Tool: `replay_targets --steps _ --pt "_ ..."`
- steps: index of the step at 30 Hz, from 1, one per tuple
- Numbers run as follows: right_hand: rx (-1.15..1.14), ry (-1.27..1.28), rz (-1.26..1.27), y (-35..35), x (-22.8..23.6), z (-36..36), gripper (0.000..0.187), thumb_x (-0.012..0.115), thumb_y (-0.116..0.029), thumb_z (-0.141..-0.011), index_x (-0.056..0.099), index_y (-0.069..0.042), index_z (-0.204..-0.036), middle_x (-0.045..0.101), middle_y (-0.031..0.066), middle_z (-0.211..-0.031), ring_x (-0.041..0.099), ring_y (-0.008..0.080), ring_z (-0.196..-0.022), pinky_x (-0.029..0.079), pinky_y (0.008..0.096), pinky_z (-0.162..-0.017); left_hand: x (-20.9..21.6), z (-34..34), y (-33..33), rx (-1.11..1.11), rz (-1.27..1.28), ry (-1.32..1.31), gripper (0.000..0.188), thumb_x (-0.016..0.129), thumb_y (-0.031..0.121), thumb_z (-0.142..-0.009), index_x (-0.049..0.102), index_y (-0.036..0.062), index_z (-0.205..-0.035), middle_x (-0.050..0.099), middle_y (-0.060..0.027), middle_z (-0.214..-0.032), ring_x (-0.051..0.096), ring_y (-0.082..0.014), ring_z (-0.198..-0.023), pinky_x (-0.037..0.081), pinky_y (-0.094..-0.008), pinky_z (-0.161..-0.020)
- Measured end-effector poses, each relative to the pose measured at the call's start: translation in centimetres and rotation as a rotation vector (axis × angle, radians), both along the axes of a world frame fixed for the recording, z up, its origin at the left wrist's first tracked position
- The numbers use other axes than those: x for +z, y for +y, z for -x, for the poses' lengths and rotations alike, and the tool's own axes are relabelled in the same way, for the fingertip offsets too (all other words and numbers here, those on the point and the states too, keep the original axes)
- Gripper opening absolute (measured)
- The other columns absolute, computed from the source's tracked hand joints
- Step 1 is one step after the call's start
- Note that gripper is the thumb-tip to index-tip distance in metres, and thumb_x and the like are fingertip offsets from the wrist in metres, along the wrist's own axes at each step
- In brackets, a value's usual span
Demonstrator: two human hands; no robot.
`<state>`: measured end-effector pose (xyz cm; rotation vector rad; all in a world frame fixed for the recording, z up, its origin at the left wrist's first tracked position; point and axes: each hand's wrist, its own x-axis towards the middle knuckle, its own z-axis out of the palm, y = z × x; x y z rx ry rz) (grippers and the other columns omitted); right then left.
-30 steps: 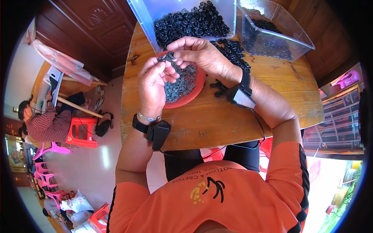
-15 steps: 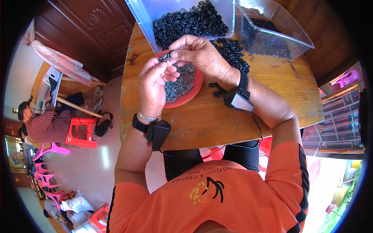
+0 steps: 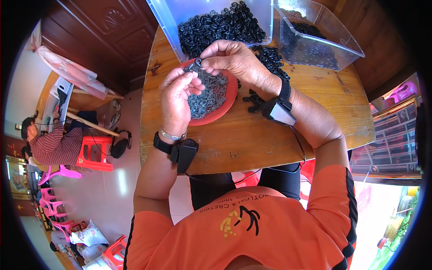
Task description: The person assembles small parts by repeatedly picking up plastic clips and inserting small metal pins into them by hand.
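Over a red bowl of small grey parts, my two hands come close together. My right hand pinches a small black ring-shaped part between thumb and fingers. Just left of it, my left hand is closed at the fingertips on a small grey part, whose exact shape is too small to make out. Whether the two pieces touch, I cannot tell. Loose black parts lie on the table behind my right wrist, with a few more beside that wrist.
A clear bin heaped with black parts stands at the back of the wooden table. Right of it is another clear bin, partly filled with dark parts. At far left a person in a striped top sits on a red stool.
My right hand has shifted slightly right and drawn a little away from my left. The black ring-shaped part now shows more plainly. My left hand has barely moved.
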<state>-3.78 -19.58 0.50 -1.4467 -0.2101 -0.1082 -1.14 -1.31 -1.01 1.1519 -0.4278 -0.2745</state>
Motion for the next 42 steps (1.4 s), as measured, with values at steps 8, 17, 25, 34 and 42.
replay_targets --steps 8,17,25,34,42 --pt "-0.026 -0.108 0.170 0.1 0.8 0.3 0.013 0.069 -0.007 -0.082 0.066 -0.003 -0.094 0.066 0.0001 -0.082 0.059 0.0046 -0.074 0.049 0.0183 -0.067 0.3 0.3 -0.1 0.050 -0.107 -0.051 0.012 0.058 0.013 -0.084 0.061 0.0034 -0.077 0.060 -0.0038 -0.066 0.058 -0.0116 -0.058 0.046 -0.0215 -0.054" --pt "-0.077 -0.173 0.194 0.2 1.0 0.6 0.011 0.069 -0.006 -0.083 0.067 -0.003 -0.093 0.065 -0.0008 -0.082 0.057 0.0036 -0.075 0.048 0.0190 -0.068 0.3 0.2 -0.1 0.046 -0.106 -0.077 0.012 0.059 0.012 -0.084 0.061 0.0040 -0.075 0.059 -0.0034 -0.064 0.058 -0.0111 -0.057 0.045 -0.0211 -0.054" --pt "-0.039 -0.180 0.205 0.4 0.9 0.7 0.011 0.068 -0.006 -0.083 0.066 -0.003 -0.093 0.065 -0.0001 -0.084 0.058 0.0042 -0.078 0.049 0.0199 -0.071 0.4 0.4 -0.2 0.046 -0.114 -0.062 0.013 0.059 0.012 -0.084 0.061 0.0035 -0.074 0.059 -0.0033 -0.064 0.057 -0.0111 -0.056 0.044 -0.0207 -0.054" --pt "-0.006 -0.200 0.181 1.1 0.3 0.7 0.010 0.067 -0.003 -0.083 0.066 -0.002 -0.093 0.065 0.0008 -0.087 0.059 0.0059 -0.082 0.050 0.0214 -0.077 0.1 0.8 -0.4 0.055 -0.119 -0.084 0.013 0.058 0.011 -0.084 0.061 0.0027 -0.075 0.058 -0.0033 -0.064 0.055 -0.0099 -0.057 0.043 -0.0208 -0.053" --pt "0.014 -0.203 0.268 0.4 0.9 0.6 0.010 0.067 -0.002 -0.083 0.066 -0.001 -0.093 0.065 0.0006 -0.087 0.059 0.0061 -0.083 0.050 0.0224 -0.079 0.3 0.7 -0.2 0.023 -0.226 -0.190 0.015 0.057 0.013 -0.086 0.060 0.0026 -0.076 0.055 -0.0007 -0.063 0.050 -0.0065 -0.055 0.039 -0.0191 -0.050"
